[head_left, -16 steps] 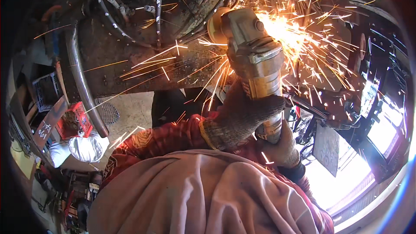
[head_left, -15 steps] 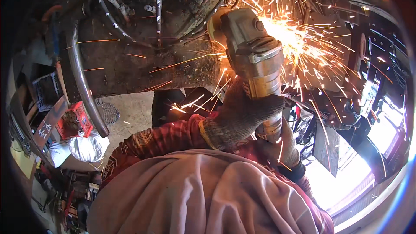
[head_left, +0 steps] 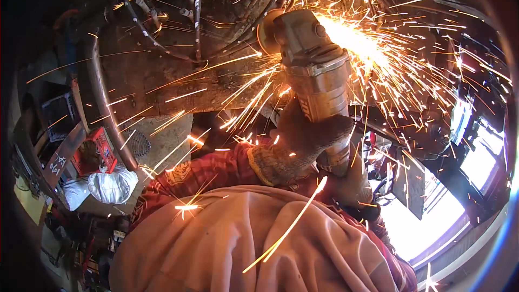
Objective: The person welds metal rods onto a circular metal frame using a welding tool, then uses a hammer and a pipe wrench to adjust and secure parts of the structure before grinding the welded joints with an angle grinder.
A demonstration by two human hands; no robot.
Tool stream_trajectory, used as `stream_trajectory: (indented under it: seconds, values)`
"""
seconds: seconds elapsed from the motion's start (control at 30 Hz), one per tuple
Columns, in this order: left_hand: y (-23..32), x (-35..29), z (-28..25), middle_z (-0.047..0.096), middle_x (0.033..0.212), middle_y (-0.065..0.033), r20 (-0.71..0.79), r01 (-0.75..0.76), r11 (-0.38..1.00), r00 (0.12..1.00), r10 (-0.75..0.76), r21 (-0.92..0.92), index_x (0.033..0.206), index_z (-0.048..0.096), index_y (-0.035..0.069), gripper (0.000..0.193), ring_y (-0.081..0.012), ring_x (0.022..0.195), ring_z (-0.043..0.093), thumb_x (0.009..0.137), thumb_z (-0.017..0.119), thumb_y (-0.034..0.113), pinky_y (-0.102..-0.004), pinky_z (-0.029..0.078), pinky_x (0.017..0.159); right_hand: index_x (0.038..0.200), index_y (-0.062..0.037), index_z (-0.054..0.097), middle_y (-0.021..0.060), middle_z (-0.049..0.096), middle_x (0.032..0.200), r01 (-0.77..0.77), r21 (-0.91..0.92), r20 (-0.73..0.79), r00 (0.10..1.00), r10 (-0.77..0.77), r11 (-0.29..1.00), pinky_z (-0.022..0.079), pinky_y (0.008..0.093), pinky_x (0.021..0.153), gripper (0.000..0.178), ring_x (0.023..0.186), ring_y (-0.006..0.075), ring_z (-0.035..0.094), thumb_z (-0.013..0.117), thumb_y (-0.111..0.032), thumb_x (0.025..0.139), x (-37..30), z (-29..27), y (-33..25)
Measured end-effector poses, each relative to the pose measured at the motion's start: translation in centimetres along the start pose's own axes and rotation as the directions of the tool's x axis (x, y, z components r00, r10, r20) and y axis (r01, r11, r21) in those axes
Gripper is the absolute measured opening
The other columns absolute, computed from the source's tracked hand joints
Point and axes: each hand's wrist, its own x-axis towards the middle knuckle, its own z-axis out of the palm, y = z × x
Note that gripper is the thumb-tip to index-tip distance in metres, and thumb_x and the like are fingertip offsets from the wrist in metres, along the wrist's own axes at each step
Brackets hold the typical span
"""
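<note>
An angle grinder (head_left: 319,81) with a worn, yellowish-brown body lies across both my gloved hands, its head pointing away from me. My left hand (head_left: 292,146), in a knitted work glove, is wrapped round the middle of the body. Near the rear end, my right hand (head_left: 354,181) grips it from the right; its fingers are mostly hidden behind the tool. The round disc (head_left: 266,32) sits at the left of the head, beside curved dark metal rods (head_left: 197,21) with white marks. Bright sparks spray mainly right, some left. The exact contact spot is hidden by the head.
The rods rest on a dark, scarred work table (head_left: 173,89). A bent metal pipe (head_left: 102,94) hangs over its left edge. At lower left are a red plastic crate (head_left: 102,148), a white sack (head_left: 113,185) and a dark crate (head_left: 59,111). Thin rods lie at far right.
The sparks have spread wider, now flying further left and over the cloth on my front. Grinder and both hands have stayed nearly in place, the grinder shifting very slightly left.
</note>
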Motion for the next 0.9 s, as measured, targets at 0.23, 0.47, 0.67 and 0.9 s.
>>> stream_trajectory:
  seconds: [0.23,0.47,0.67,0.9]
  values:
    - [2.2,-0.1,1.6,0.071,0.108,-0.0085,-0.017,0.018,0.999,1.0,-0.017,0.049,0.121,0.06,0.005,0.044,-0.0173,0.093,0.069,0.084,0.084,0.011,-0.0363,0.059,0.08,0.137,-0.0012,0.053,0.0148,0.072,0.114,-0.079,0.017,-0.038,0.996,0.08,0.997,0.057,0.0382,0.085,0.066,0.1,0.0229,0.072,0.081,-0.013,0.078,0.3,0.5,0.3]
    - [2.2,-1.0,2.0,0.07,0.106,-0.0082,-0.106,0.064,0.978,0.993,-0.043,0.197,0.124,0.058,0.003,0.047,-0.0185,0.093,0.07,0.085,0.084,0.01,-0.0355,0.06,0.08,0.142,-0.0008,0.051,0.0174,0.072,0.122,-0.058,-0.046,-0.045,0.997,0.056,0.997,0.056,0.0412,0.093,0.074,0.113,0.0286,0.071,0.081,-0.018,0.076,-0.1,-0.8,0.0]
    - [3.2,-1.8,3.0,0.071,0.103,-0.0113,-0.125,0.18,0.968,0.979,-0.159,0.176,0.118,0.062,0.001,0.043,-0.0212,0.085,0.073,0.085,0.083,0.018,-0.0344,0.061,0.069,0.147,-0.0017,0.049,0.018,0.072,0.122,0.049,0.063,-0.021,0.999,-0.048,0.997,0.055,0.0411,0.095,0.082,0.112,0.0272,0.072,0.081,-0.016,0.073,-0.2,-1.6,1.2]
    - [2.3,-2.4,3.9,0.069,0.111,-0.0145,-0.017,0.043,0.895,0.999,-0.04,0.444,0.127,0.056,-0.002,0.058,-0.0222,0.091,0.072,0.083,0.085,0.022,-0.0363,0.06,0.079,0.146,0.0011,0.049,0.015,0.07,0.129,0.076,0.121,0.084,0.993,-0.086,0.99,0.053,0.0387,0.098,0.084,0.117,0.0223,0.067,0.086,-0.025,0.076,-1.8,-3.3,3.6]
